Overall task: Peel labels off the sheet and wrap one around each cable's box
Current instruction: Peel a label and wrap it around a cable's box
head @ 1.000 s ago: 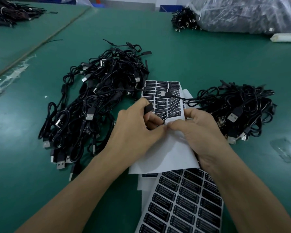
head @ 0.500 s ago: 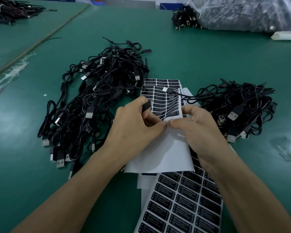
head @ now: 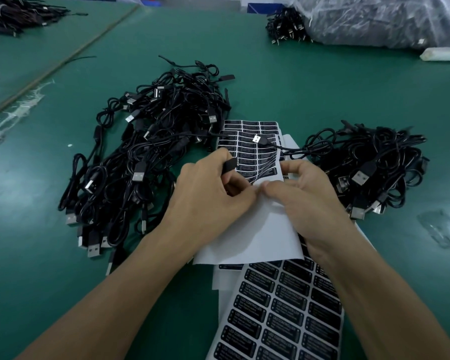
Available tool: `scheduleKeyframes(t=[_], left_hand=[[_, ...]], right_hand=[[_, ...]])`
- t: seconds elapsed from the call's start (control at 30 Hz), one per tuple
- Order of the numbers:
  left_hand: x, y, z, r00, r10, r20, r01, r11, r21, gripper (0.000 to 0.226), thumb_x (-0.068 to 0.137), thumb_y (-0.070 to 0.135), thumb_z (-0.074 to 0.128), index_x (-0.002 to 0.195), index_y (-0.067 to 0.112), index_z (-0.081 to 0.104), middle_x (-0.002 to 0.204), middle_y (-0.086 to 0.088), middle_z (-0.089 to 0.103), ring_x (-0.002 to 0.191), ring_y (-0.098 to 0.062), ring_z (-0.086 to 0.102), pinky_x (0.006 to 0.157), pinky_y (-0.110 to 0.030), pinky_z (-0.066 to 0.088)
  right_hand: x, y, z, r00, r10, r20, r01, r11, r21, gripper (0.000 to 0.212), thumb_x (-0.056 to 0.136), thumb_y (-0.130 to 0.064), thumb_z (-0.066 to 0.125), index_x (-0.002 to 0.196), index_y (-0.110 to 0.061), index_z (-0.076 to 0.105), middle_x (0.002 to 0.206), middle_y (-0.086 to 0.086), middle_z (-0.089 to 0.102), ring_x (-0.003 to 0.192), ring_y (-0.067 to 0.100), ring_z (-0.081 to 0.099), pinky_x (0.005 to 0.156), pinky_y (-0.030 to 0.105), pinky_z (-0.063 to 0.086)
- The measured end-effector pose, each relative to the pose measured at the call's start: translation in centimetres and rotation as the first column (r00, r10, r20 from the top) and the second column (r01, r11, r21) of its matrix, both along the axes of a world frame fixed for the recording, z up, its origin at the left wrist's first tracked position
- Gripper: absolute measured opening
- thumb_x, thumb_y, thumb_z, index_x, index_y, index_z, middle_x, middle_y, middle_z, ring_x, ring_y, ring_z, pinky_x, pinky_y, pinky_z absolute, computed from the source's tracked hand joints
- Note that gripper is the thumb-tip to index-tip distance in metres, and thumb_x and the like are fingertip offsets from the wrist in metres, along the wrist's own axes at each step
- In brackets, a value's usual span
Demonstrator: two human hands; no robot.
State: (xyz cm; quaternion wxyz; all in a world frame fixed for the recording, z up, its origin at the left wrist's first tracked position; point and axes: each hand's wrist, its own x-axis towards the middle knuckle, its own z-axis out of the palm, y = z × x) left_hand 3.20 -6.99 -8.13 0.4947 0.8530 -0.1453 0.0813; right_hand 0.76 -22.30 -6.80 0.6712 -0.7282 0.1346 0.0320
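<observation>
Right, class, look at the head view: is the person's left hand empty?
No: the left hand grips a small black cable box just above the lifted, curled label sheet.

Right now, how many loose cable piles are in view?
4: left pile and right pile flank the label sheet; far-left pile; far pile beside the plastic bag, which may hide more.

On the flat sheet (head: pixel 225 324) at your six o'clock, each black label (head: pixel 253 304) reads "LED CONTROLLER" in white. The curled sheet (head: pixel 244 229) at your twelve o'clock carries the same heading. You cannot read the smaller lines beneath.
</observation>
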Motion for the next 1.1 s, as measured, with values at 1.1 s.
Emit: scheduleKeyframes(t=[1.1], left_hand=[[0.4, 0.2, 0.2, 0.985, 0.168, 0.028, -0.155, 0.950, -0.271, 0.045, 0.081, 0.008, 0.072, 0.070, 0.019, 0.030, 0.066, 0.006, 0.073, 0.067, -0.011, 0.073, 0.072, -0.045, 0.060]], right_hand=[[-1.5, 2.9, -0.6, 0.885, 0.193, 0.424, 0.213, 0.641, -0.737, 0.026, 0.077, -0.029, 0.080, 0.085, -0.020, 0.057, 0.087, -0.004, 0.052, 0.085, 0.018, 0.052, 0.065, 0.016, 0.033]])
